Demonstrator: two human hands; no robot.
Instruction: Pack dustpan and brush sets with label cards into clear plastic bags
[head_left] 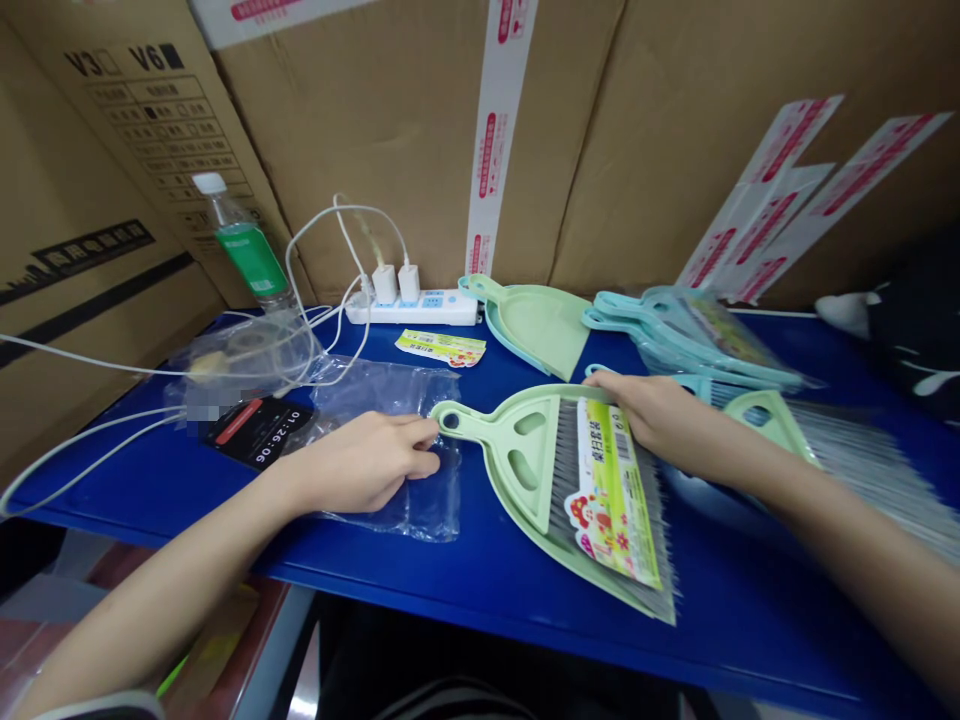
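A light-green dustpan lies flat with a matching hand brush nested on it. Across the grey bristles sits a yellow-green label card. My right hand grips the far edge of this set, thumb near the card. My left hand is closed, its fingers curled on a clear plastic bag that lies flat on the blue table. Its fingertips come close to the handle's ring; part of the bag is hidden beneath the hand.
Behind are a green dustpan, bagged blue sets, a loose card and a power strip with cables. At left stand a bottle and a phone. More brushes lie at right; cardboard boxes wall the back.
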